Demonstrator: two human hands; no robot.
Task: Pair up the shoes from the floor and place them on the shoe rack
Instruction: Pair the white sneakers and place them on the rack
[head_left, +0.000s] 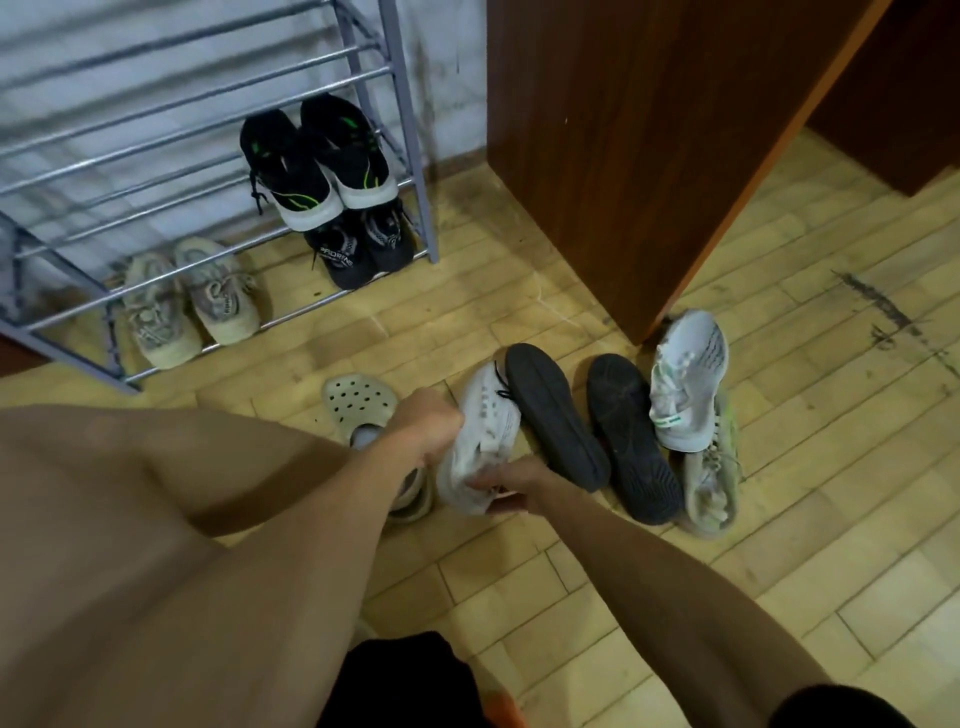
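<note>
White sneaker (480, 441) lies on the floor (779, 519) just beside two upturned black shoes (592, 426); both hands are closed on it, the left hand (428, 423) at its middle, the right hand (511, 483) at its heel; this looks like the pick-up step; next, its likely mate (685, 379), resting on another shoe, needs collecting before both go on the shoe rack (410, 171), which already holds three pairs.

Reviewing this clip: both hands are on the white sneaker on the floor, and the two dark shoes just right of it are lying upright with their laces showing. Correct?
Not quite. The head view shows the two dark shoes lying sole-up, treads showing, no laces visible. The rest holds: the left hand and right hand are both on the white sneaker, left of the dark shoes.
</note>
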